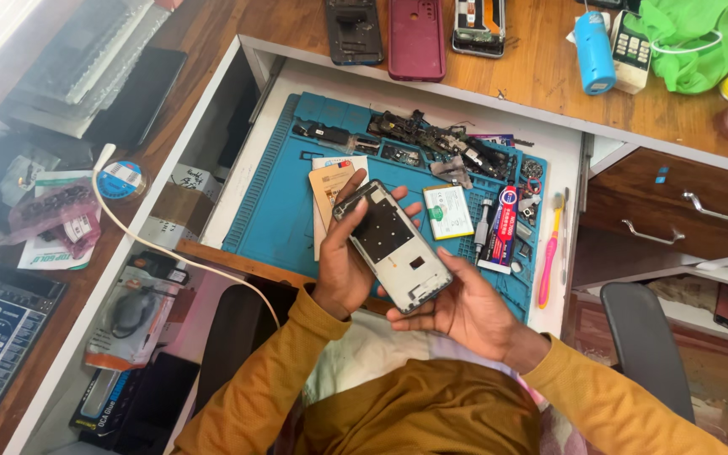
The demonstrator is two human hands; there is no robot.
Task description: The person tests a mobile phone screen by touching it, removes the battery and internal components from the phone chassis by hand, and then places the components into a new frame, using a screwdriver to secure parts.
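Currently both hands grip one phone frame (393, 245) above the blue work mat (275, 211). Left hand (345, 261) curls around its upper end, thumb across the top edge. Right hand (463, 307) cups the lower end from beneath. Frame lies tilted, silver-rimmed, black inner plate exposed.

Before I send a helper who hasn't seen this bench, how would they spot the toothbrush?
Find the blue repair mat in the open drawer. At its right edge, past the glue tube, lies a toothbrush. It alone there has a pink-and-yellow handle.
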